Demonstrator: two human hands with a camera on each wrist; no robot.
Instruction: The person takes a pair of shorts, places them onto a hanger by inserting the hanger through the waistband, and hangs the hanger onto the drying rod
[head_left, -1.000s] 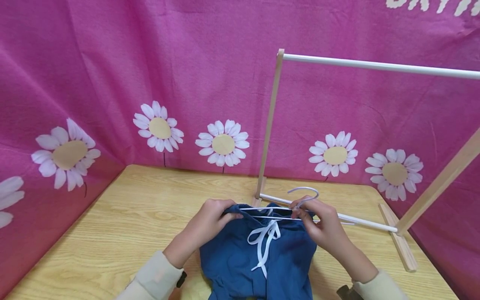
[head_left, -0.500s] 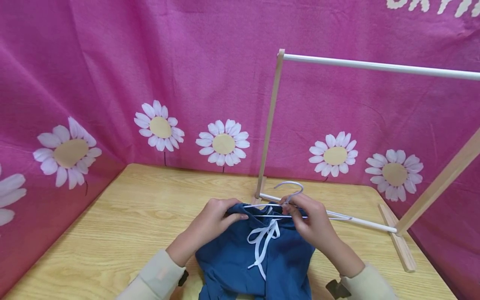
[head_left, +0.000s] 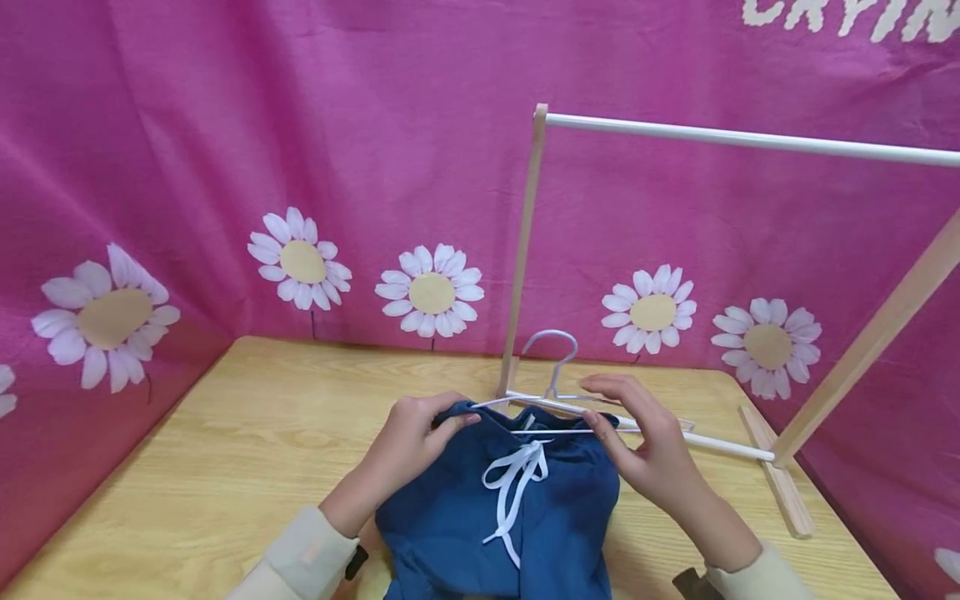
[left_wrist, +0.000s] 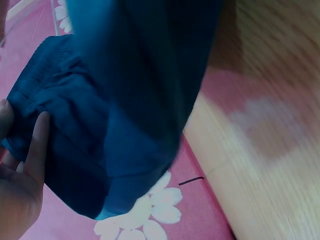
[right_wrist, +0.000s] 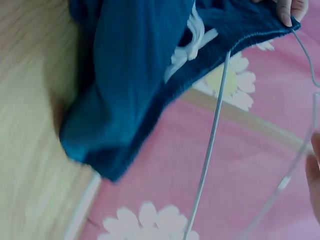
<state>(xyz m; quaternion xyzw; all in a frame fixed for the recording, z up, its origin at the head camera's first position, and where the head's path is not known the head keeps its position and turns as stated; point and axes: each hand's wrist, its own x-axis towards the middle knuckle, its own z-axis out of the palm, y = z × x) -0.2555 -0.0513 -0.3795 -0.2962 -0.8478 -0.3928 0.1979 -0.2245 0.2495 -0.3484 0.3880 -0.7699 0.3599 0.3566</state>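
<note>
Dark blue pants (head_left: 562,508) with a white drawstring bow (right_wrist: 189,52) are held up over the table, waistband uppermost. My left hand (head_left: 412,437) pinches the left end of the waistband between thumb and fingers; the left wrist view shows this hand (left_wrist: 22,195) beside the gathered cloth. A white wire hanger (right_wrist: 215,125) has its left end inside the waistband, while its right end sticks out past the cloth. Its hook stands upward. Beside the hanger's right arm, my right hand (head_left: 656,442) has thumb and fingers spread apart. The lower pant legs run out of the head view.
A rack with wooden uprights (head_left: 521,258) and a white top rail (head_left: 750,139) stands on the wooden table (head_left: 187,467) at the right. Its lower bar (head_left: 731,447) passes behind the hanger. A pink flowered cloth (head_left: 412,125) surrounds the table's back and sides.
My right hand has let go of the hanger near its hook and spread its fingers. The hanger has shifted left, and its hook now stands more upright. My left hand keeps pinching the waistband.
</note>
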